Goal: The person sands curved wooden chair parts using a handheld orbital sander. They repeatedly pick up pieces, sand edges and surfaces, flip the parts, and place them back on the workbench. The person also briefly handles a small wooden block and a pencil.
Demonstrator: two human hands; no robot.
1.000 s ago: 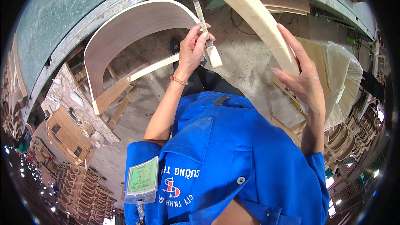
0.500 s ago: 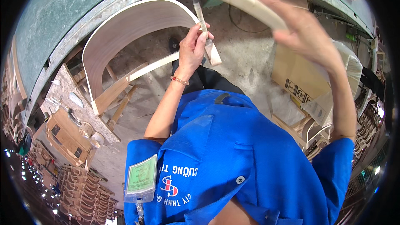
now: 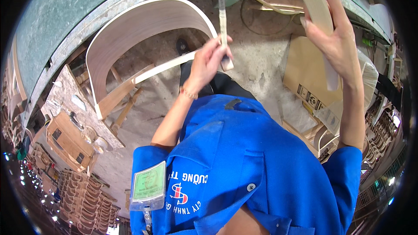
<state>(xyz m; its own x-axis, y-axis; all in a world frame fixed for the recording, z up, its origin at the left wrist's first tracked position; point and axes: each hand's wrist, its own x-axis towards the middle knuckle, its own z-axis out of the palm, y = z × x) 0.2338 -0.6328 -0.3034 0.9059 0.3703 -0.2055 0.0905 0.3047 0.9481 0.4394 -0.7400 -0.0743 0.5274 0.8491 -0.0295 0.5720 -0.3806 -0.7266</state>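
My left hand (image 3: 208,60) grips a long thin file-like tool (image 3: 223,21) with a pale handle, held upright in front of me. My right hand (image 3: 335,39) is raised at the upper right and holds a curved pale wooden part (image 3: 314,4), fingers wrapped along its edge. A large bent plywood arch (image 3: 139,21) lies on a wooden stand below my left hand. My blue work jacket with a green badge fills the lower middle of the view.
A flat cardboard sheet (image 3: 305,72) and plastic wrapping lie on the concrete floor at right. A wooden bench frame (image 3: 117,100) stands under the arch. Stacks of curved wooden chair parts (image 3: 82,191) stand at lower left, with more at the far right.
My right hand has lifted the curved wooden part up and toward the upper right. My left hand has shifted slightly, keeping the tool upright.
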